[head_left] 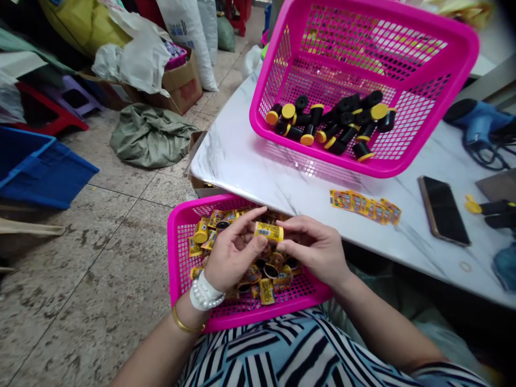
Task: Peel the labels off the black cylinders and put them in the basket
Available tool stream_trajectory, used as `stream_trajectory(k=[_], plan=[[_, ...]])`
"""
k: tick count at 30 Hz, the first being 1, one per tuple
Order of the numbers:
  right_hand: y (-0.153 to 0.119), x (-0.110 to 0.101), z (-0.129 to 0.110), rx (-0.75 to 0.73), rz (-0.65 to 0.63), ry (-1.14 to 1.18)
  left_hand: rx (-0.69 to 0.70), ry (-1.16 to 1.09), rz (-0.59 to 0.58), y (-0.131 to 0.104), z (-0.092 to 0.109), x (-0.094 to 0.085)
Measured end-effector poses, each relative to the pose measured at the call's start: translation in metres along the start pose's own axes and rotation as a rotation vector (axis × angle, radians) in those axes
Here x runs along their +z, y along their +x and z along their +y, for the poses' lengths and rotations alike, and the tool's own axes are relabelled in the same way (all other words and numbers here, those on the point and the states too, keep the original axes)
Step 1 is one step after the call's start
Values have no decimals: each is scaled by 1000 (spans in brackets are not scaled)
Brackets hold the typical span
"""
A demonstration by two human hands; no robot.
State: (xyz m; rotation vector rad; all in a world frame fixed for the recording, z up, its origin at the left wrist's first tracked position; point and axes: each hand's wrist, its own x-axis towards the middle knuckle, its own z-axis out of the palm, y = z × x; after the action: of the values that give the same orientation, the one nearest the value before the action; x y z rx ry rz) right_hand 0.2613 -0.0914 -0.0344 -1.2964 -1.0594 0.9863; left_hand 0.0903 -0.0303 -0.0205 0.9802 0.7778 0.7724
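Note:
Between my two hands is a small yellow-labelled canister (269, 231) with a barcode on its side. My left hand (234, 247) has its thumb and fingers closed around one end. The fingers and thumb of my right hand (314, 244) pinch the other end. Both hands are over a pink basket (175, 258) on my lap, which holds many canisters with yellow printed labels (266, 291). Some of those show dark open ends. The basket partly tucks under the table edge, and my hands hide its middle.
On the white marbled table (234, 140) stands a tilted pink basket (266, 134) with black, yellow-capped canisters (308, 134). A row of printed labels (365, 207), a phone (443, 209) and a blue heat gun (479, 123) lie nearby. A blue crate (44, 166) is at left.

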Motion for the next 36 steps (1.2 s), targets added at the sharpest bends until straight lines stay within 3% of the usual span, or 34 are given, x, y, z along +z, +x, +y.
stream_trajectory(k=[5, 8, 13, 19, 22, 25, 28, 30, 32, 34, 36], plan=[[3, 8, 8, 300, -38, 191, -43, 43, 13, 4, -3, -6], [4, 6, 9, 361, -81, 211, -131, -16, -58, 9, -13, -12], [3, -3, 7, 243, -260, 245, -266, -97, -76, 8, -25, -10], [-7, 4, 15, 168, -156, 287, -377, -364, -162, -3, -32, 3], [-13, 9, 12, 24, -197, 127, -394, -345, -140, -7, -34, 6], [-10, 0, -2, -181, -209, -102, -393, -198, -90, -5, -29, 2], [14, -32, -26, -396, -115, -403, -320, 122, 12, 4, -17, -9], [44, -63, -46, -554, 76, -674, -229, 262, 107, 10, -11, -13], [84, -95, -63, -617, 252, -906, -149, 306, 168, 12, -10, -13], [126, -120, -74, -521, 337, -1127, -106, 303, 181, 12, -14, -10], [165, -132, -79, -296, 340, -1374, -103, 285, 166, 9, -22, -7]])
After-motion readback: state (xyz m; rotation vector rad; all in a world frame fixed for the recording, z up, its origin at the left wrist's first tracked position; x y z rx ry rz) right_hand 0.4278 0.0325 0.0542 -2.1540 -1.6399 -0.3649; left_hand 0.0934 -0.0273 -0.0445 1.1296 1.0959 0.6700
